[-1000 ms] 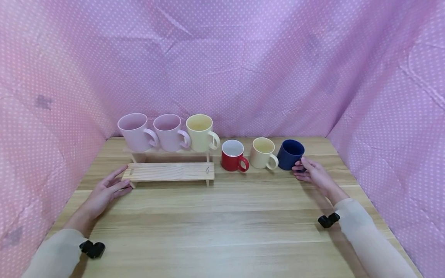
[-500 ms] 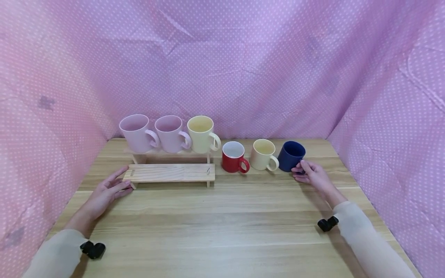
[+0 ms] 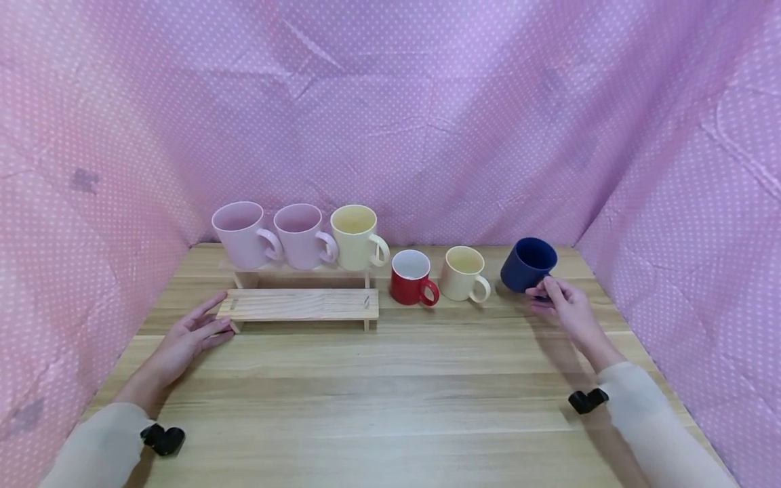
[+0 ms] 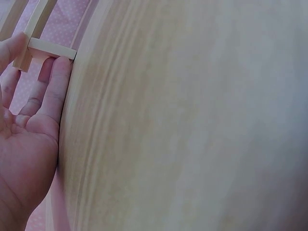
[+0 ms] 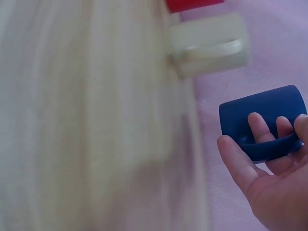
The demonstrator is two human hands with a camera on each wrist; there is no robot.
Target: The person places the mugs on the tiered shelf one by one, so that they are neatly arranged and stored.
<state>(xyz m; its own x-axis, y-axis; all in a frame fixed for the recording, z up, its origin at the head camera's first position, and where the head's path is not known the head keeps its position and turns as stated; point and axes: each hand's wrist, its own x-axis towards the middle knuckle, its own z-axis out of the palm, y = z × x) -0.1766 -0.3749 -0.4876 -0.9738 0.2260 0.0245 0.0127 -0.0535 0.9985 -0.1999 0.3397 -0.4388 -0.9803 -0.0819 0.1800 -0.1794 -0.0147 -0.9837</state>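
My right hand (image 3: 567,308) grips a dark blue mug (image 3: 527,264) by its handle at the table's right rear. In the right wrist view the mug (image 5: 262,108) is tilted, with fingers passed through the handle and the thumb on it. At the left, my left hand (image 3: 186,342) touches the end of a two-tier wooden rack (image 3: 299,303). The left wrist view has its fairly straight fingers (image 4: 55,91) against the rack's leg piece (image 4: 50,49). Two pink mugs, one left (image 3: 244,237) and one right (image 3: 302,237), and a yellow mug (image 3: 354,237) stand on the upper tier.
A red mug (image 3: 405,288) with a white inside and a smaller yellow mug (image 3: 462,274) stand on the wooden table (image 3: 366,393) between rack and blue mug. A pink dotted cloth (image 3: 403,122) hangs behind and along both sides.
The blue mug has come off its spot, moved right and tilted, with my right hand gripping its handle. My left hand stays at the rack's end.
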